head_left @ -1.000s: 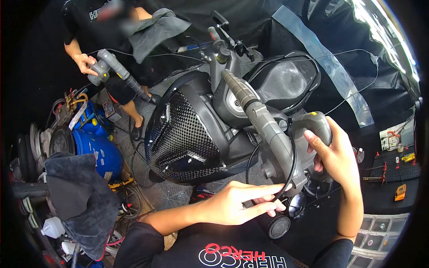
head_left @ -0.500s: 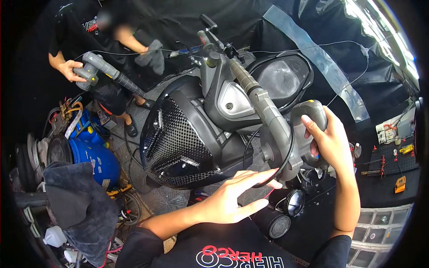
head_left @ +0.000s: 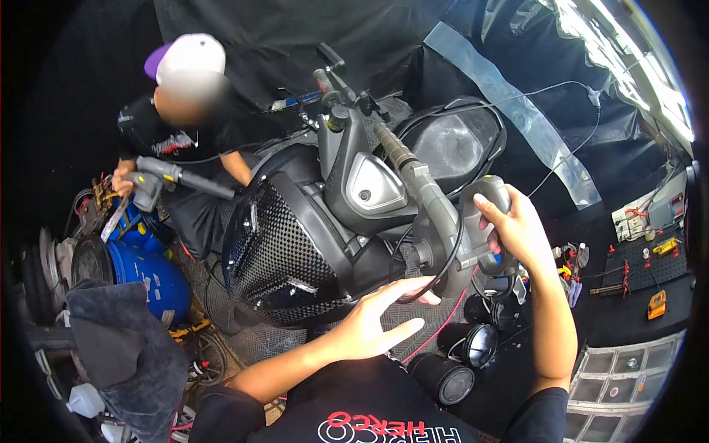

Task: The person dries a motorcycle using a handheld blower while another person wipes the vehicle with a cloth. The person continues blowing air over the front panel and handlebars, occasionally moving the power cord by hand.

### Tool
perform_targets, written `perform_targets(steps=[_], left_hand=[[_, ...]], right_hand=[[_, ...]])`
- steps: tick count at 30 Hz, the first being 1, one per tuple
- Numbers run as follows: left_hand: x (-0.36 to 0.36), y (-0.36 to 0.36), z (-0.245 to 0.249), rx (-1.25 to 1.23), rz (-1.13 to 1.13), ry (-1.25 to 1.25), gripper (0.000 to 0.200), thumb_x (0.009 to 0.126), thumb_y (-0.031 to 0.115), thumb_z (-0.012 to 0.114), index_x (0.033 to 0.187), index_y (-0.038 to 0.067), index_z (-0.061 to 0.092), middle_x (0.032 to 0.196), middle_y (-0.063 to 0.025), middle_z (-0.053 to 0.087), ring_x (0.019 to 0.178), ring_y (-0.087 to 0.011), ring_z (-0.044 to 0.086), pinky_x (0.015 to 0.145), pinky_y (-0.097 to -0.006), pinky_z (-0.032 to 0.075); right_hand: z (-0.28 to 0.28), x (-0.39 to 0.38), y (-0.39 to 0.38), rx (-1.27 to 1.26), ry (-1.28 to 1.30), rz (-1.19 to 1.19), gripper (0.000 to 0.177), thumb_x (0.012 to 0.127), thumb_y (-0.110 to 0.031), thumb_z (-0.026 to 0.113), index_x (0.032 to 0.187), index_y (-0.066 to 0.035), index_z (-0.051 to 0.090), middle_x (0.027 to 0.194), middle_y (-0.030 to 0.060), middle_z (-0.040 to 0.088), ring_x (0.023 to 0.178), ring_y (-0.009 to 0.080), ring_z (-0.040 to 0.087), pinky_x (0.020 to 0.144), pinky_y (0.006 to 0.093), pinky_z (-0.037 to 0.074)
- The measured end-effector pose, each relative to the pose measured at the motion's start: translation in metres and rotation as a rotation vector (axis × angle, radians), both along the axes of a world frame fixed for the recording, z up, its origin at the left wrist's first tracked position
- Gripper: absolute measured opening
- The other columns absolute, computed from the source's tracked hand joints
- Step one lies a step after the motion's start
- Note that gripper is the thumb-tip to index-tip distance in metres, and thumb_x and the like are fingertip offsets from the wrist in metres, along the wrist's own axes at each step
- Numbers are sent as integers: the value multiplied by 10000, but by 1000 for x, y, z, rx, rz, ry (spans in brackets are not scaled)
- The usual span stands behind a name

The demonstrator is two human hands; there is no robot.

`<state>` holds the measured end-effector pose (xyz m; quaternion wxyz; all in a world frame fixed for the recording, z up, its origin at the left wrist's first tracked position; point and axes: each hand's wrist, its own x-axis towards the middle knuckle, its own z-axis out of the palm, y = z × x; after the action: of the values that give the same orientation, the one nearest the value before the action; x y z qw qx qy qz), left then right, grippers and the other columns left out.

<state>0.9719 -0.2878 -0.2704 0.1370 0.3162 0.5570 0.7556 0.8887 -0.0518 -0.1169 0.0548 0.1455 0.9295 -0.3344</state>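
Observation:
My right hand (head_left: 515, 230) is wrapped around the handle of a grey leaf blower (head_left: 443, 221), its long nozzle pointing up over a black scooter (head_left: 336, 177). A dark cable loops along the blower's body. My left hand (head_left: 373, 321) is open, its fingers stretched flat and thumb apart, with the fingertips at the cable beside the blower's lower end. Left of it is the scooter's glossy checkered panel (head_left: 284, 258). A silver triangular cover (head_left: 373, 183) lies just left of the nozzle.
A co-worker (head_left: 185, 118) crouches beyond the scooter with a second blower (head_left: 177, 177). At left stand a blue drum (head_left: 151, 280) and a draped dark cloth (head_left: 129, 343). Black buckets (head_left: 443, 376) are below the blower; a tool board (head_left: 642, 258) is at right.
The co-worker has gone from standing to crouching beside the scooter, their blower lowered, and the cloth in their hand no longer shows. My hands and blower have shifted slightly left in view.

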Motion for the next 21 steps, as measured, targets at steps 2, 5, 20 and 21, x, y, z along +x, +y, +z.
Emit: perform_targets(steps=[2,5,20,21], left_hand=[[-2,-1,0,-41,13,28,618,960,99,718,1514,-16,467,1300,-125,695,1269,-232,611,1160,-412,398],[-5,-2,1,-84,29,55,609,956,111,723,1505,-8,486,1301,-111,703,1276,-232,602,1160,-412,389],[-27,11,-11,-279,47,60,568,966,212,729,1470,47,527,1496,-124,584,1409,-301,525,1194,-457,365],[-27,14,-12,-272,47,62,554,965,215,732,1456,47,541,1483,-123,594,1400,-304,534,1191,-458,370]], right_hand=[[0,1,-2,-24,19,5,452,984,-410,731,1142,-2,619,733,60,683,470,109,605,457,280,490],[-1,1,-1,-62,45,9,460,981,-402,736,1174,-2,616,737,55,679,469,104,599,458,276,481],[2,-5,15,-217,23,0,408,989,-340,738,1180,-4,607,756,53,658,457,100,570,440,267,447],[-1,-4,14,-234,28,1,411,987,-344,740,1181,-6,607,756,51,656,456,99,567,438,265,446]])
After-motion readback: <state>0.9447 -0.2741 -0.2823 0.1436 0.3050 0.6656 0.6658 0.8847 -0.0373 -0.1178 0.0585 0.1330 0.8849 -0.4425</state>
